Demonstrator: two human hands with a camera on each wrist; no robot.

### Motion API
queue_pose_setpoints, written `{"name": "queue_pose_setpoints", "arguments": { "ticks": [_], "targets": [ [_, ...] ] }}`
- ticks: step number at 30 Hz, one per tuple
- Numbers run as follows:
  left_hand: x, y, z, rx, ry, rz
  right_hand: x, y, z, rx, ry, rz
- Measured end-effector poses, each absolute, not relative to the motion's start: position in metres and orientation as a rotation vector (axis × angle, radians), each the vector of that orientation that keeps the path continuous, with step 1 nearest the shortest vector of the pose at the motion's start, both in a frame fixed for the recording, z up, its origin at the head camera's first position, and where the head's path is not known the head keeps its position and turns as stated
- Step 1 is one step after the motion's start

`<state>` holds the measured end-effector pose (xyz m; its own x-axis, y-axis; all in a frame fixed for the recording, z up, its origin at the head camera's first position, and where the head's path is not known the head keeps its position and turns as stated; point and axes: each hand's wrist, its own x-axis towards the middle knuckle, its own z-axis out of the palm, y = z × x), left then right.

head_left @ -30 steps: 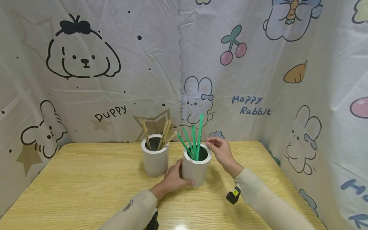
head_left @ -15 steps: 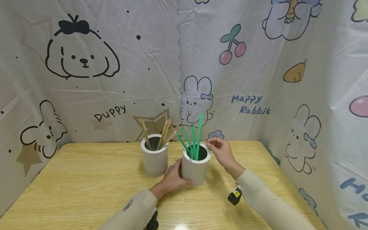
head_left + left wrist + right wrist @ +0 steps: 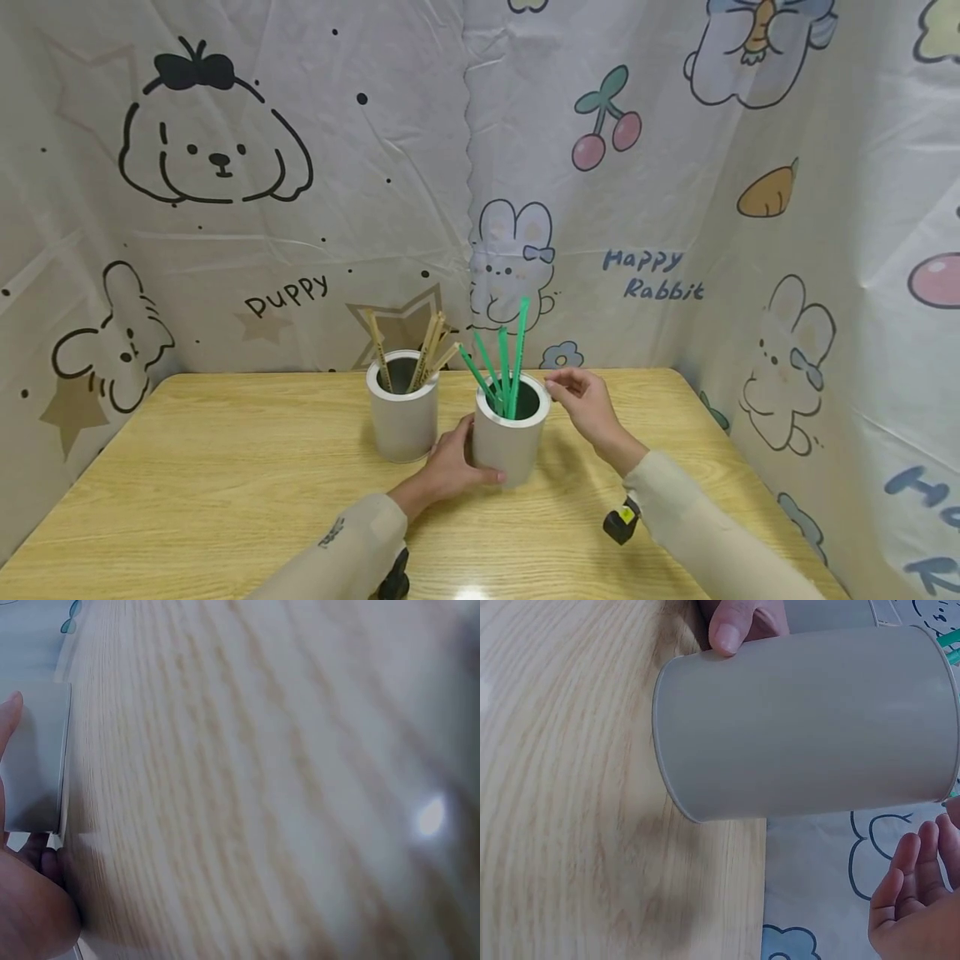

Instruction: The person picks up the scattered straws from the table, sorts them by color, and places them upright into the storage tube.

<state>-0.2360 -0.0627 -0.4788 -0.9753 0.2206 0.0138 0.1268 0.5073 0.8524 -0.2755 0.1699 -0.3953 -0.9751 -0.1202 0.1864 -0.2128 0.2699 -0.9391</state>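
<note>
A pale round cup (image 3: 508,454) stands upright on the table, and several thin green sticks (image 3: 519,358) lean inside it. My left hand (image 3: 450,471) grips its lower left side, thumb across the front and fingers around the side. In the right wrist view the left thumb (image 3: 733,630) lies on the wall of the cup (image 3: 802,727). My right hand (image 3: 592,412) hovers at the right of the rim, its fingers loosely bent and holding nothing, fingertips right by the edge. The left wrist view shows only part of the cup (image 3: 37,765) and left hand (image 3: 34,907).
A second pale cup (image 3: 405,429) stands just left of the first, with several tan sticks (image 3: 426,350) in it. Both stand on a wood-grain table (image 3: 225,483). A printed cloth (image 3: 390,217) hangs behind the table and along its sides.
My right hand has drawn slightly right, away from the cup's rim. The left hand, both cups and the sticks stay as they were.
</note>
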Motion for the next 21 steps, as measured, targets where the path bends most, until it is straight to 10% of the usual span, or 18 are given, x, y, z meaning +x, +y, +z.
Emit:
{"name": "queue_pose_setpoints", "arguments": {
  "ticks": [21],
  "targets": [
    [-0.230, -0.062, -0.473, 0.308, 2.625, 1.510, -0.257, 0.193, -0.411, 0.268, -2.541, 1.784]
  ]
}}
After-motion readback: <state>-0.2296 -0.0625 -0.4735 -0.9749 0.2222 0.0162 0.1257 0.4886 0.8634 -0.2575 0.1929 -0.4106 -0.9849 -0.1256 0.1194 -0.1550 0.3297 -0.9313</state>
